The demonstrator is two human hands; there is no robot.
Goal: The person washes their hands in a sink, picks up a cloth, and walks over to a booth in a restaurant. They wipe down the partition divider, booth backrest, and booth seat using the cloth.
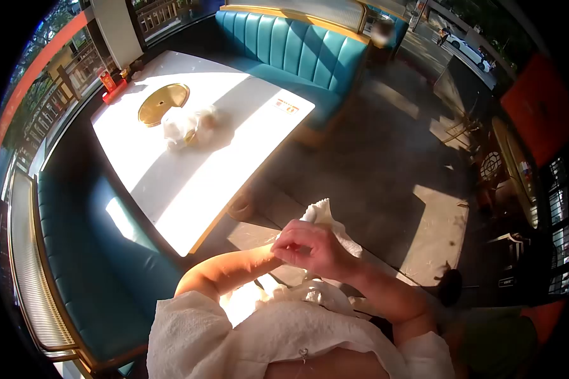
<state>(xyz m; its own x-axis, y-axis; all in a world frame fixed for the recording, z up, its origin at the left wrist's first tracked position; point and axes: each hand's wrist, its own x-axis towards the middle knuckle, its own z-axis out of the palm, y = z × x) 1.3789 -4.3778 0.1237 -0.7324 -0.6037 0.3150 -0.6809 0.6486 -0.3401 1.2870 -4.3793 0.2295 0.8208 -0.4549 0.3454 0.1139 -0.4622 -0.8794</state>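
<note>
My right hand (pixel 316 248) is in front of my body with its fingers curled closed, up against the end of my left forearm (pixel 240 265). My left hand is mostly hidden behind it, so its fingers do not show. A white tissue or cloth (pixel 332 224) with a crimped edge sticks out beyond my right hand, and its lower part hangs toward my right wrist. Which hand grips it I cannot tell. On the white table (pixel 202 196) ahead lies a crumpled white bundle (pixel 186 126), perhaps tissues or a bag, beside a round brass-coloured plate (pixel 164 104) set in the tabletop.
Teal padded benches stand behind the table (pixel 291 54) and at its left (pixel 95 278). A red condiment holder (pixel 114 91) sits at the table's far left corner. An orange-and-white sticker (pixel 287 105) is near the right edge. Dark floor (pixel 360 151) stretches right, toward chairs and a street.
</note>
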